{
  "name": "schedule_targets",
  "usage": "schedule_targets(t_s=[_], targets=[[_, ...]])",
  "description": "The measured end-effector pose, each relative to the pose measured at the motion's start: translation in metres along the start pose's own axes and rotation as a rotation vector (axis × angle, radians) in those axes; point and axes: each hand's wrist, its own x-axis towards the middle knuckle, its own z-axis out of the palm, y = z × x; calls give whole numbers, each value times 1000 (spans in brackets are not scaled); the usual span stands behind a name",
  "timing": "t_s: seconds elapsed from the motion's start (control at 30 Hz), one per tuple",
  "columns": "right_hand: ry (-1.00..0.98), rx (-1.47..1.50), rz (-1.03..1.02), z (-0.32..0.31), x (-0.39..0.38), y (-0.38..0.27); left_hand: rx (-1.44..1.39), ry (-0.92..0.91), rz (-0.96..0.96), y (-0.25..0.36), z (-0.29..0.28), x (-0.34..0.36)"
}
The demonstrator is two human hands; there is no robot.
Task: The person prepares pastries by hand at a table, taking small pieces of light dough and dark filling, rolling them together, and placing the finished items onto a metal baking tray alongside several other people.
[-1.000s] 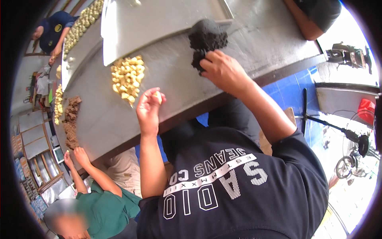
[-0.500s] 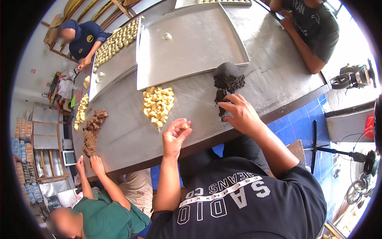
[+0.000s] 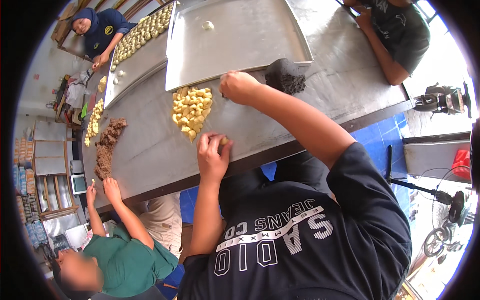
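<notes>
My left hand (image 3: 213,156) is raised at the table's near edge, its fingers pinching a small piece of yellow dough (image 3: 224,141). My right hand (image 3: 239,88) is closed, just below the large tray's near rim. A dark bit shows at its fingertips, but what it holds is mostly hidden. Between my hands and a little to the left lies a pile of yellow dough pieces (image 3: 191,111). The mound of dark, crumbly paste (image 3: 285,76) sits right of my right hand, by the tray's corner.
A large metal tray (image 3: 240,37) holds one pale ball (image 3: 207,25). Left of it, another tray (image 3: 137,75) carries rows of dough balls. Brown filling (image 3: 109,145) and more dough pieces (image 3: 94,122) lie at the table's left. Co-workers stand left, far left and far right.
My right hand has left the dark paste, moving left and away from me, and has closed. The loose dark crumbs nearest me are gone from the table. My left hand still pinches its dough.
</notes>
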Motion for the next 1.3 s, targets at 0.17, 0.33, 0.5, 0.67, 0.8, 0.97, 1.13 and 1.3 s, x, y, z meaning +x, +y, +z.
schedule_targets(t_s=[0.17, 0.33, 0.5, 0.67, 0.8, 0.97, 1.13, 1.3], targets=[[-42, 352, -104, -33, -103, -74, -547, -207, -462, -13, -28, -22], [160, 425, 309, -88, -179, -55, -32, -69, 8, 0, -23, -15], [171, 274, 373, -78, -175, -66, -112, -75, -3, -17, -13, -20], [150, 150, 250, -72, -161, -55, -101, -50, -10, -10, -16, -18], [-28, 162, 343, -74, -144, -66, 29, -156, 5, -13, -21, -24], [112, 331, 414, -94, -174, -56, 255, -210, 124, 4, -40, -16], [108, 145, 377, -81, -179, -75, 219, 55, 265, 10, -11, 70], [146, 258, 423, -88, -163, -66, 190, 280, 258, -27, 43, 64]])
